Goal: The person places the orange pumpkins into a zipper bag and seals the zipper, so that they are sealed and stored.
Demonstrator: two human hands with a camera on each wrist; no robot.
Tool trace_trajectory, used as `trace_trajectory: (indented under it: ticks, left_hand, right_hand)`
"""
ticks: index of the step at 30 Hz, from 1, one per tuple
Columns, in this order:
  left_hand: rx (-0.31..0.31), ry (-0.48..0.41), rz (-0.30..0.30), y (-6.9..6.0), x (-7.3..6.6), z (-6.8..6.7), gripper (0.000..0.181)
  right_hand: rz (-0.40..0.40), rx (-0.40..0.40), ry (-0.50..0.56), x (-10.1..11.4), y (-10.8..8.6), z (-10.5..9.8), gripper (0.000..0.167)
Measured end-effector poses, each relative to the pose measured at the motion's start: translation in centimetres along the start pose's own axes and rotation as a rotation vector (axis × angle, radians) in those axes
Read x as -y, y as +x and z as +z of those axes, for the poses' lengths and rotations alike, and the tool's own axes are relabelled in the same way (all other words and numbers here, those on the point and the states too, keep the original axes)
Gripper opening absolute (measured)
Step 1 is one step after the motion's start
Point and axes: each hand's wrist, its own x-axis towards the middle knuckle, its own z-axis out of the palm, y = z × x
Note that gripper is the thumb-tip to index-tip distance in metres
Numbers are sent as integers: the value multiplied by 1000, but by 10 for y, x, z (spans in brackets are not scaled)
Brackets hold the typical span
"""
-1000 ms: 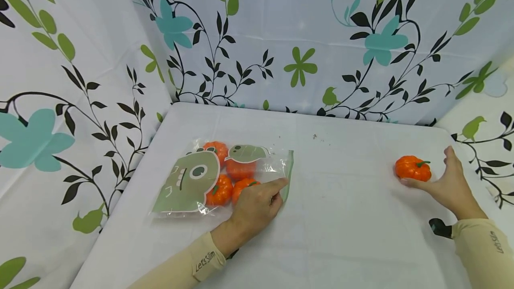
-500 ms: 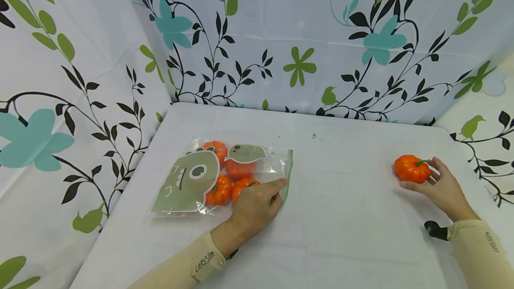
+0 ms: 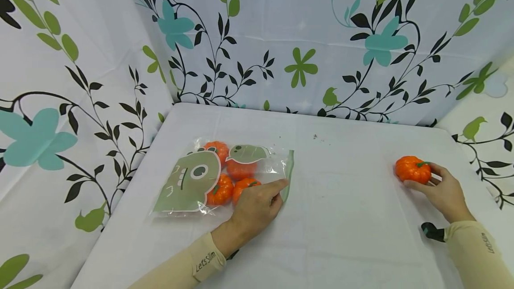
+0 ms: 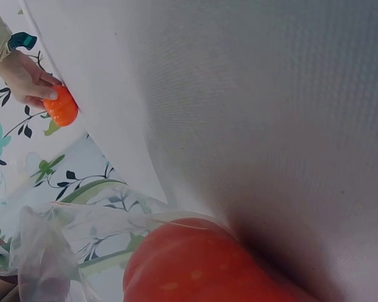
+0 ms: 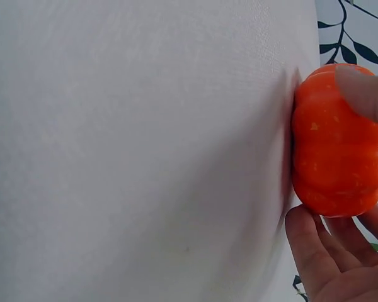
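An orange toy pumpkin (image 3: pixel 411 170) with a green stem sits on the right of the table in the head view. My right hand (image 3: pixel 445 193) grips it, thumb on the near side and fingers on the far side; the right wrist view shows the thumb (image 5: pixel 368 97) and fingertips against its ribbed skin. Across the table, a clear zip bag (image 3: pixel 182 186) with a green monster print lies flat, several orange pumpkins (image 3: pixel 219 189) inside. At the bag's green-edged mouth, my left hand (image 3: pixel 254 208) pinches the plastic; its fingertips are partly hidden.
A white cloth covers the table (image 3: pixel 333 217). Behind and beside it hangs a curtain (image 3: pixel 249 52) printed with leaves and flowers. Small dark specks (image 3: pixel 315 137) mark the cloth near the back. A black wrist device (image 3: pixel 431 232) sticks out at the right cuff.
My right hand has moved left and its spread fingers have closed round the lone pumpkin. The pumpkin stays about where it was. My left hand and the bag have not moved.
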Motion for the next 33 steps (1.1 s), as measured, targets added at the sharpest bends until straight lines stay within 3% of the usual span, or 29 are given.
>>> trace_trajectory:
  ticks: [5,12,20,28,33]
  left_hand:
    - [13,-3,-4,0,-1,0,37]
    - [21,-8,-7,1,-2,0,36]
    - [21,-5,-12,0,-2,1,36]
    - [28,-5,-12,0,-3,0,37]
    - [23,-1,-11,0,-3,0,37]
  right_hand:
    - [2,-19,9,0,-2,2,109]
    - [-47,20,-4,13,-7,10,107]
    - [-148,85,45,49,-15,29,107]
    - [-326,172,100,92,-32,65,89]
    - [-393,239,165,119,-39,91,83]
